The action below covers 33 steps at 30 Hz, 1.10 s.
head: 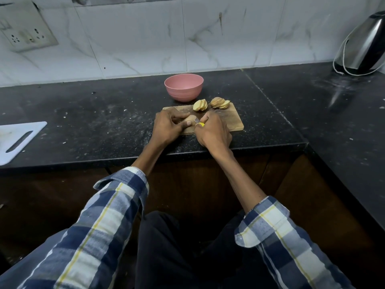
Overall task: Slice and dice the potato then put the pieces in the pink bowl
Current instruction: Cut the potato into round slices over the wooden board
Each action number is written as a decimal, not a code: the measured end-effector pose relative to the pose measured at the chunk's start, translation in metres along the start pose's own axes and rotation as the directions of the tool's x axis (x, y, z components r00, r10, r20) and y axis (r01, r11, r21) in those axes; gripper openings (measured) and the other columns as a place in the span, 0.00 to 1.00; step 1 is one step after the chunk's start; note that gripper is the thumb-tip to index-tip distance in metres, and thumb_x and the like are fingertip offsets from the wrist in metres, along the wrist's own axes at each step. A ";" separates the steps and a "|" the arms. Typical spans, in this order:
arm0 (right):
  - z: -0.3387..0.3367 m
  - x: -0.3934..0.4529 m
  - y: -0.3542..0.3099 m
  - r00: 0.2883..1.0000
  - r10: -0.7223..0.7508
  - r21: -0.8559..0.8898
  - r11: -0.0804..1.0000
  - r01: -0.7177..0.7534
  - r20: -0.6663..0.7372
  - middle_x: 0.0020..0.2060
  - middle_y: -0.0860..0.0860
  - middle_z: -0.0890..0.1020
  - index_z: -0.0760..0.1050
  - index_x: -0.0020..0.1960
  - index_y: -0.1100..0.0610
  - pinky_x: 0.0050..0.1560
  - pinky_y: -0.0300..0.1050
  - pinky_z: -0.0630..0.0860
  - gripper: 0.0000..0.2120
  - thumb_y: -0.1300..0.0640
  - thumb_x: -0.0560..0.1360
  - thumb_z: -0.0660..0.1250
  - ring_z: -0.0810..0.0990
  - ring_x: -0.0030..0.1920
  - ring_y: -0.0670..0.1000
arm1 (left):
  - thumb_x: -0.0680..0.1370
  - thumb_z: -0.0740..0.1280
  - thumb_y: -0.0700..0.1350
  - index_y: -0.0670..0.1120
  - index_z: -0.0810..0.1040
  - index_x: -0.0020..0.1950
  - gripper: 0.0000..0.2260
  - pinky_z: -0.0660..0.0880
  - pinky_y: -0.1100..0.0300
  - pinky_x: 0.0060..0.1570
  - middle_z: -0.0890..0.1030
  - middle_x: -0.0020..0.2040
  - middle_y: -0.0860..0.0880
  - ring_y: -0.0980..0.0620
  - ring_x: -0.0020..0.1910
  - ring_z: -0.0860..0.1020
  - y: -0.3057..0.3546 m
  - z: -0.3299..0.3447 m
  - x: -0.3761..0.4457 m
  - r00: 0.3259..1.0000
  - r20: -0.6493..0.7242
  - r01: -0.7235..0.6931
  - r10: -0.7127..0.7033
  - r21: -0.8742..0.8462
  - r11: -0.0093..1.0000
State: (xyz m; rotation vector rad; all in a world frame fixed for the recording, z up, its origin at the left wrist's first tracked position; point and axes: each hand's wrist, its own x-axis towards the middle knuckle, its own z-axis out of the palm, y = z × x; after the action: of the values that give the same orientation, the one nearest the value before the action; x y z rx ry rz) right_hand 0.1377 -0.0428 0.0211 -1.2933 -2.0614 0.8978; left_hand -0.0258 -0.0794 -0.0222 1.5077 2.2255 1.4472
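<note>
A wooden cutting board (234, 119) lies on the black counter. My left hand (167, 127) holds a potato piece (190, 118) down on the board, fingers curled over it. My right hand (212, 132) grips a knife with a yellow handle (200, 124); only a bit of the blade shows beside the potato piece. Two fanned stacks of potato slices (200, 105) (220, 102) sit at the board's far edge. The pink bowl (183, 86) stands just behind the board, and no pieces are visible inside it.
A white plastic cutting board (16, 140) lies at the left counter edge. A steel kettle (364, 44) with a white cord stands at the far right by the tiled wall. A socket plate (23, 28) is on the wall at left.
</note>
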 end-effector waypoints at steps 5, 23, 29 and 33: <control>0.002 -0.005 -0.004 1.000 -0.005 0.001 1.000 0.005 0.000 0.56 0.50 0.80 0.75 0.59 0.51 0.57 0.54 0.75 0.13 0.49 0.77 0.71 0.78 0.59 0.55 | 0.75 0.77 0.39 0.46 0.87 0.59 0.13 0.80 0.56 0.48 0.81 0.46 0.55 0.57 0.43 0.79 0.003 0.000 0.000 1.000 -0.028 0.013 -0.012 0.024 1.000; 0.013 -0.014 -0.006 0.998 -0.042 -0.047 0.998 0.039 -0.052 0.55 0.51 0.81 0.75 0.58 0.52 0.53 0.53 0.73 0.10 0.51 0.78 0.68 0.79 0.58 0.56 | 0.74 0.77 0.36 0.43 0.87 0.58 0.13 0.70 0.73 0.41 0.77 0.42 0.59 0.62 0.39 0.75 0.005 -0.001 0.000 0.999 -0.044 -0.024 0.025 0.037 0.999; 0.016 -0.010 -0.010 0.998 -0.055 -0.081 0.995 0.053 -0.023 0.56 0.53 0.81 0.74 0.62 0.52 0.52 0.52 0.74 0.14 0.51 0.78 0.69 0.80 0.59 0.57 | 0.73 0.77 0.36 0.45 0.87 0.57 0.13 0.69 0.73 0.42 0.77 0.41 0.59 0.62 0.39 0.75 0.005 -0.005 0.003 0.999 -0.032 -0.014 0.016 0.067 0.998; 0.017 -0.020 -0.001 0.991 -0.122 -0.172 0.979 0.113 -0.048 0.57 0.54 0.81 0.73 0.65 0.52 0.55 0.55 0.76 0.16 0.51 0.78 0.69 0.80 0.59 0.58 | 0.74 0.77 0.36 0.44 0.87 0.58 0.13 0.71 0.71 0.43 0.78 0.42 0.59 0.62 0.39 0.76 0.004 -0.003 0.001 0.999 -0.032 -0.002 0.004 0.037 0.999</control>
State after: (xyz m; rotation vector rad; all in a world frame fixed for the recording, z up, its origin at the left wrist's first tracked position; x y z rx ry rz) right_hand 0.1326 -0.0654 0.0089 -1.2523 -2.1810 0.6365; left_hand -0.0250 -0.0803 -0.0173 1.5097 2.2811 1.4496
